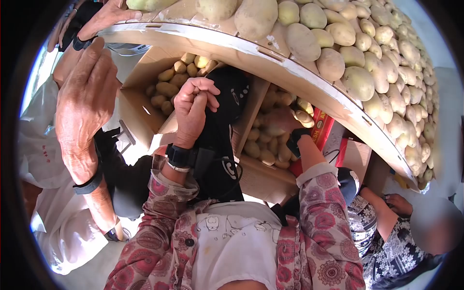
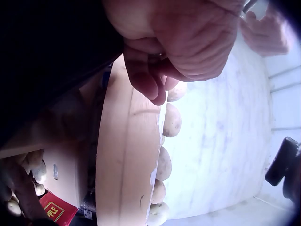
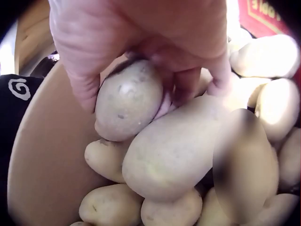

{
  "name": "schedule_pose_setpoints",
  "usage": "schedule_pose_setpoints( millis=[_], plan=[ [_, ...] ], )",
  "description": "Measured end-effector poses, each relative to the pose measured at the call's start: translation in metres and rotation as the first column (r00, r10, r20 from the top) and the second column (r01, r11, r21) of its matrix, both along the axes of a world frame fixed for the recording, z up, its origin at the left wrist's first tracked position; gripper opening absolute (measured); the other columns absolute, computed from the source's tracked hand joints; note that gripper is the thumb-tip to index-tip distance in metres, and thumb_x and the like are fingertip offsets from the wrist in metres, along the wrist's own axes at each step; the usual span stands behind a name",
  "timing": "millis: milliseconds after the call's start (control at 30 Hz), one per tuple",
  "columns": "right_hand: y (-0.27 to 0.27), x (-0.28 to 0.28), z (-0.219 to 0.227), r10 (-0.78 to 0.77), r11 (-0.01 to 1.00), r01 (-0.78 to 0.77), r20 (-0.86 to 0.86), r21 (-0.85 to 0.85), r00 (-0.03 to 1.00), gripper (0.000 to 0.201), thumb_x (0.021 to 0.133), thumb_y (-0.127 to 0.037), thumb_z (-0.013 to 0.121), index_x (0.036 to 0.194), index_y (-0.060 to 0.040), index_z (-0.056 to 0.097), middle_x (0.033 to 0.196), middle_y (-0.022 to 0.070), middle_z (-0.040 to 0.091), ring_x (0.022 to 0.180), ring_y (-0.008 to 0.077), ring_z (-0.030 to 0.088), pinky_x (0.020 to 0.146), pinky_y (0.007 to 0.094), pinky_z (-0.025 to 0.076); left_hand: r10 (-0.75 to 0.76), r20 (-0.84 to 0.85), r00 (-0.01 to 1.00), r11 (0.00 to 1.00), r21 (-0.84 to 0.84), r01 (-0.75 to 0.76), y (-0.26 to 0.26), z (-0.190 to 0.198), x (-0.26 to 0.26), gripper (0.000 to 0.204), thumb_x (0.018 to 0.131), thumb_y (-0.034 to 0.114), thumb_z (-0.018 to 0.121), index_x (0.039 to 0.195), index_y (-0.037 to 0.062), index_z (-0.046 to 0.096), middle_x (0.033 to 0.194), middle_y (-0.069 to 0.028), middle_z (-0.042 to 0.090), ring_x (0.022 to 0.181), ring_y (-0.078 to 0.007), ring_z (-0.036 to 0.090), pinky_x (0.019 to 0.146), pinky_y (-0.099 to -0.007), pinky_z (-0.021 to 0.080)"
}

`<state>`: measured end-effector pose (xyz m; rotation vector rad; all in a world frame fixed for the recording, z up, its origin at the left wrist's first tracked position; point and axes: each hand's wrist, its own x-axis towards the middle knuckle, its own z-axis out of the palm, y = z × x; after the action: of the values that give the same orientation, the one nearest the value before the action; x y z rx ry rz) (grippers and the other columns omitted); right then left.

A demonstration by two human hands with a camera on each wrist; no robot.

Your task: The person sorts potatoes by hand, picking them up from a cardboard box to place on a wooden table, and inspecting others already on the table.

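Note:
My right hand [image 1: 281,122] reaches down into a cardboard box of potatoes. In the right wrist view that hand [image 3: 141,42] grips an oval potato [image 3: 129,101], its thumb at one side and its fingers behind. A larger pale potato [image 3: 171,146] lies right against the held one. My left hand [image 1: 193,108] hovers above the dark trouser leg, between two boxes, its fingers loosely curled with nothing visible in them. Seen from the left wrist, this hand [image 2: 183,47] overlaps the cardboard edge [image 2: 127,155] of the potato-covered table.
A big heap of potatoes [image 1: 360,82] covers the table behind a curved cardboard edge [image 1: 232,50]. Another box [image 1: 137,113] of small potatoes stands left. Another person's hand [image 1: 87,96] is at the left; a person in a patterned top [image 1: 391,246] sits right.

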<state>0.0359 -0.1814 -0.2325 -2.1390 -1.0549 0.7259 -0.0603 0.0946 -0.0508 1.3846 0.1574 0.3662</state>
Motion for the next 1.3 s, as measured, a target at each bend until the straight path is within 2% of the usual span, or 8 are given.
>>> schedule_pose_setpoints(
  millis=[67,133,233,367,567,700,967,1300],
  plan=[
    [-0.009,-0.014,0.017,0.369,0.909,-0.414,0.553,-0.049,0.747,0.029,0.074,-0.022,0.066,0.1,-0.0089,0.063,0.095,0.0075,0.066,0.092,0.0208,0.062,0.083,0.0293,0.048,-0.02,0.009,1.0,0.999,-0.026,0.02,0.002,-0.004,-0.002,0.019,0.087,-0.002,0.037,0.095,0.0009,0.055,0.084,-0.0056,0.06,0.061,-0.0077,0.053,0.054,-0.02,0.043],
    [-0.002,-0.047,0.068,-0.089,0.984,0.043,-0.26,-0.176,0.962,0.033,0.07,-0.027,0.068,0.095,-0.0056,0.065,0.089,0.0084,0.065,0.09,0.023,0.061,0.081,0.03,0.048,-0.02,0.019,1.0,1.0,-0.023,0.02,0.001,-0.008,-0.004,0.019,0.088,-0.001,0.038,0.095,0.0013,0.055,0.084,-0.0051,0.06,0.061,-0.0076,0.053,0.055,-0.0199,0.044],
    [0.008,-0.074,0.054,0.148,0.864,-0.333,-0.442,-0.377,0.885,0.043,0.066,-0.035,0.071,0.089,-0.0004,0.064,0.083,0.0115,0.063,0.081,0.0233,0.06,0.076,0.0326,0.047,-0.037,0.056,0.998,0.999,-0.018,0.038,0.005,-0.013,-0.004,0.018,0.089,-0.001,0.039,0.096,0.0019,0.055,0.084,-0.0039,0.06,0.062,-0.0075,0.054,0.055,-0.0199,0.044],
    [0.004,-0.112,0.088,-0.188,0.864,0.007,-0.31,-0.503,0.932,0.04,0.07,-0.04,0.063,0.091,-0.0057,0.066,0.094,0.0165,0.063,0.085,0.0292,0.06,0.075,0.035,0.047,-0.037,0.049,0.998,0.999,-0.004,0.037,-0.002,-0.014,-0.008,0.016,0.089,0.002,0.04,0.096,0.0033,0.055,0.084,-0.0031,0.061,0.065,-0.0068,0.054,0.057,-0.0193,0.044],
    [-0.005,-0.129,0.143,-0.418,0.906,0.42,-0.27,-0.055,0.867,0.04,0.077,-0.034,0.06,0.098,-0.0001,0.061,0.09,0.0168,0.063,0.081,0.0246,0.062,0.07,0.0291,0.047,-0.102,-0.087,0.991,0.982,-0.168,0.086,-0.037,-0.001,-0.023,0.02,0.082,-0.001,0.049,0.097,0.0077,0.059,0.086,-0.0019,0.063,0.07,-0.0069,0.056,0.064,-0.02,0.046],
    [-0.011,-0.132,0.206,-0.218,0.4,0.87,-0.891,0.29,0.398,0.038,0.093,-0.033,0.043,0.109,0.0001,0.054,0.083,0.0074,0.061,0.066,0.0135,0.059,0.055,0.0249,0.046,-0.348,-0.251,0.903,0.868,-0.451,0.209,-0.08,0.027,-0.04,0.019,0.083,0.003,0.051,0.098,0.0093,0.059,0.089,-0.0015,0.063,0.073,-0.0083,0.059,0.066,-0.0216,0.048],
    [-0.027,-0.15,0.246,-0.393,0.271,0.802,-0.699,0.532,0.597,0.046,0.097,-0.038,0.033,0.106,0.001,0.057,0.099,0.0113,0.062,0.091,0.0174,0.058,0.084,0.029,0.044,-0.79,-0.174,0.587,0.567,-0.573,0.592,-0.134,0.068,-0.067,0.039,0.095,0.041,0.037,0.112,0.0079,0.051,0.104,-0.0082,0.059,0.088,-0.0185,0.06,0.072,-0.0285,0.05],
    [-0.047,-0.157,0.25,-0.086,-0.022,0.817,-0.815,0.577,0.573,0.043,0.097,-0.033,0.036,0.12,0.003,0.046,0.12,0.0172,0.052,0.117,0.0256,0.046,0.098,0.0368,0.037,-0.745,-0.025,0.666,0.587,-0.497,0.639,-0.146,0.079,-0.073,0.041,0.096,0.038,0.039,0.121,0.0061,0.045,0.101,-0.0067,0.059,0.083,-0.0144,0.06,0.072,-0.0268,0.05]
  ],
)
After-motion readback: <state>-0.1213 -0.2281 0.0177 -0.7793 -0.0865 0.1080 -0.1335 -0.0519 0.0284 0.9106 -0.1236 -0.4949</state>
